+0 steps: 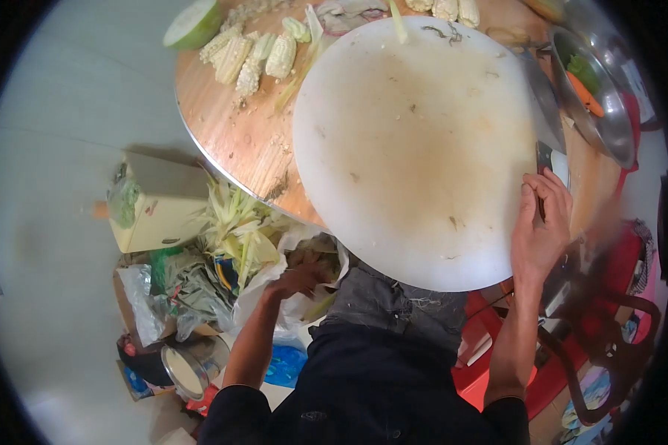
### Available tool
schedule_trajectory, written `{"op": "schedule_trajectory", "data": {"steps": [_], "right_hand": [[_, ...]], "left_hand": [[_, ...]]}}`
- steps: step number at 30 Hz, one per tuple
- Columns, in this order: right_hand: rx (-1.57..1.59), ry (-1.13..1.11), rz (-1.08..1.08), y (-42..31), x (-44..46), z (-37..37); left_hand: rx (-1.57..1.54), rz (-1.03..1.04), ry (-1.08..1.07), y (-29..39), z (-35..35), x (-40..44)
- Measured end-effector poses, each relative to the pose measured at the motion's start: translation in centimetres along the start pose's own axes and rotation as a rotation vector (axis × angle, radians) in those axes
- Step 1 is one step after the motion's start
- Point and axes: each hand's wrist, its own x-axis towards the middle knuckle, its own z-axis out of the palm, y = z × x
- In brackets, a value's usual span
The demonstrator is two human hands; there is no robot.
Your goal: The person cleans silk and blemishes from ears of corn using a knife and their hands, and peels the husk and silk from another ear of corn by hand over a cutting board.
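A round white cutting board (pixel 416 148) with scattered brown bits lies over the wooden table's right part. At its right edge my right hand (pixel 543 222) is closed around the dark handle of a knife (pixel 545 157); a wide grey blade seems to lie beyond, partly hidden by the board's edge. My left hand (pixel 300 280) is low, left of my lap, over a white plastic bag (pixel 263 293) holding corn husks (pixel 237 230). Its fingers are dark and smeared, so their closure is unclear.
Several peeled corn cobs (pixel 280 55) and a cut green gourd (pixel 193 24) sit on the wooden table (pixel 223 119). A metal bowl (pixel 608 137) holds a carrot and greens. At left stand a pale bin (pixel 159 200) and a container (pixel 185 371). A red stool (pixel 482 319) is at right.
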Motion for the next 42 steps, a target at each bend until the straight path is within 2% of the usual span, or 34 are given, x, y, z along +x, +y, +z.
{"op": "schedule_trajectory", "data": {"steps": [2, 4, 6, 7, 8, 9, 10, 12, 13, 16, 19, 42], "right_hand": [[-0.004, -0.016, -0.008, -0.1, -0.1, -0.1], [-0.018, -0.028, 0.022, -0.3, 0.1, -0.1], [-0.004, -0.020, 0.006, -0.4, 0.1, -0.1], [0.009, -0.016, -0.007, -0.3, 0.2, -0.2], [-0.009, -0.004, -0.005, -0.2, 0.2, -0.2], [0.008, 0.005, -0.024, -0.1, 0.2, -0.1], [0.017, 0.020, -0.039, 0.0, 0.3, -0.2], [-0.011, 0.032, -0.054, -0.3, 0.5, -0.4], [-0.015, 0.032, -0.058, -0.1, 0.5, -0.4], [-0.029, 0.021, -0.034, -0.4, 0.9, -0.6], [-0.022, 0.038, -0.032, -0.7, 1.3, -0.9], [-0.064, -0.027, -0.015, -1.3, 2.0, -0.5]], "left_hand": [[-0.637, -0.240, -0.154, 2.7, -1.4, -2.1], [-0.542, -0.186, -0.101, -1.1, -2.0, -0.8], [-0.433, -0.263, 0.052, -5.2, -1.9, 2.2], [0.354, 0.043, 0.060, -16.4, -1.1, 7.5], [1.175, 0.263, 0.314, -25.0, -0.6, 11.9], [1.114, -0.070, 0.249, -16.9, -1.1, 9.9], [1.085, -0.406, 0.180, -5.2, -1.9, 6.9], [1.161, -0.292, 0.351, -20.2, -1.1, 10.4], [1.264, -0.155, 0.516, -23.4, -0.1, 10.0], [0.883, -0.144, 0.395, -19.6, -0.8, 8.5], [0.741, -0.135, 0.375, -18.0, -0.8, 7.9], [0.604, -0.096, 0.371, -18.0, -1.3, 10.3]]}}
